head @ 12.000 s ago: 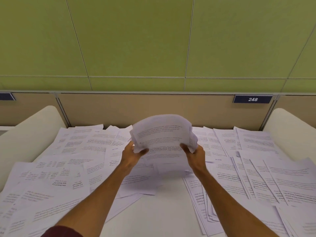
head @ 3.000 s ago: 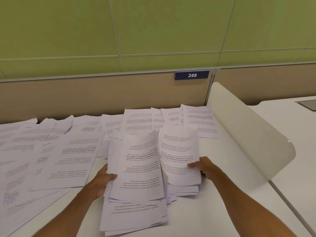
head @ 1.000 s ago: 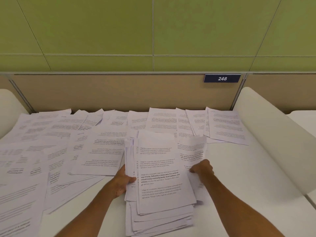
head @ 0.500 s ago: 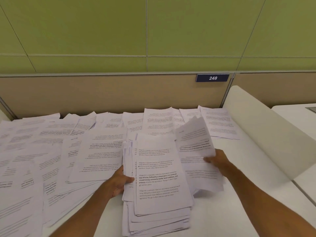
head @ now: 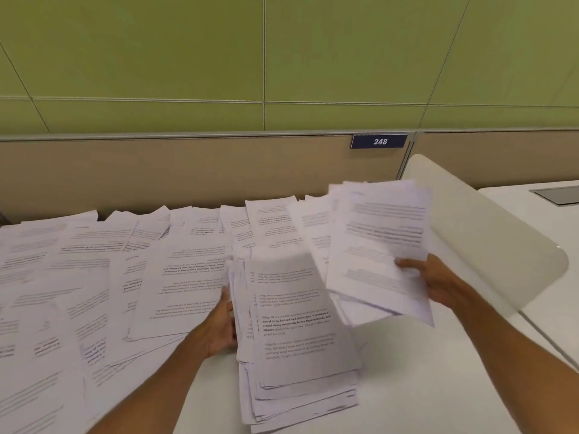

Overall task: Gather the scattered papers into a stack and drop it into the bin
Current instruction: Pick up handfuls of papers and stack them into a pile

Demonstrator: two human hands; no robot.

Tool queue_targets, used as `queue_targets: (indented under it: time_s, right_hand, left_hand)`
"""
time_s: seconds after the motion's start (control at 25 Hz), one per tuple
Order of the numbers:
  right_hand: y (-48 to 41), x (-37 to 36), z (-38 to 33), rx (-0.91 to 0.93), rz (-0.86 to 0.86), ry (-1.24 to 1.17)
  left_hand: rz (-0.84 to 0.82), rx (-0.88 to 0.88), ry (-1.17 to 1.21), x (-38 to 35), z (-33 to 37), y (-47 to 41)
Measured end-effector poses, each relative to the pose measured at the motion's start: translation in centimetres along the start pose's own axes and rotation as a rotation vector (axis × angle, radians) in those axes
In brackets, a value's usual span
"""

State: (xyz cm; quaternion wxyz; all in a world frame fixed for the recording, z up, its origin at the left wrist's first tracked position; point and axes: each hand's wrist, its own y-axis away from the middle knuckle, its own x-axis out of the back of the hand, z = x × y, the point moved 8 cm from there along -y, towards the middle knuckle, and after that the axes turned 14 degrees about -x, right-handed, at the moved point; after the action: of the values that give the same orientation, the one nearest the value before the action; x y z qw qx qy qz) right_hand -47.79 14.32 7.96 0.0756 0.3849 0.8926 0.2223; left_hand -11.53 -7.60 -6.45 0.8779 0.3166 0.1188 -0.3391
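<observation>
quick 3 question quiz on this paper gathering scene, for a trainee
1. True or false: the right hand holds a bundle of sheets above the desk.
2. Choose one. The left hand is: (A) gripping a pen, (B) holding the left edge of the stack, (C) out of view.
3. Fill in: the blue plate on the partition reads ___.

Key: 1 true; 2 B; 3 248.
</observation>
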Motion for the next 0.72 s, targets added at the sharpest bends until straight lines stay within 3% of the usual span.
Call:
queue_targets:
  time_s: [0.08,0.16,0.24,0.36,0.52,0.64,0.72]
  right_hand:
    - [-0.3,-4.0,3.3,-0.07,-0.079,0.087]
    - [-0.3,-7.9,7.8,-0.179,-0.149,0.336]
    - [-0.2,-10.2,11.6,-0.273,-0.125,0.613]
    - [0.0,-12.0,12.6,-0.223,-0.077,0.725]
    - [0.9,-12.1,11.8,-0.213,-0.055,0.621]
    - [1.7,-12.1,10.5,-0.178,-0.064,0.438]
    - [2.6,-13.7,8.7,-0.114,-0.229,0.319]
  left_hand:
    - [-0.001,0.011,0.064,0.4,0.0,-0.4]
    - [0.012,0.008,0.07,0.6,-0.2,-0.3]
    - [-0.004,-0.008,0.003,0.3,-0.2,0.2]
    - [-0.032,-0.104,-0.123,-0.3,-0.2,0.0]
    - [0.093,-0.252,-0.213,0.3,0.6,0.4]
    - [0.033,-0.339,-0.163,-0.1,2.0,1.0]
    - [-0.068,-0.433,-0.149,-1.6,4.3,1.8]
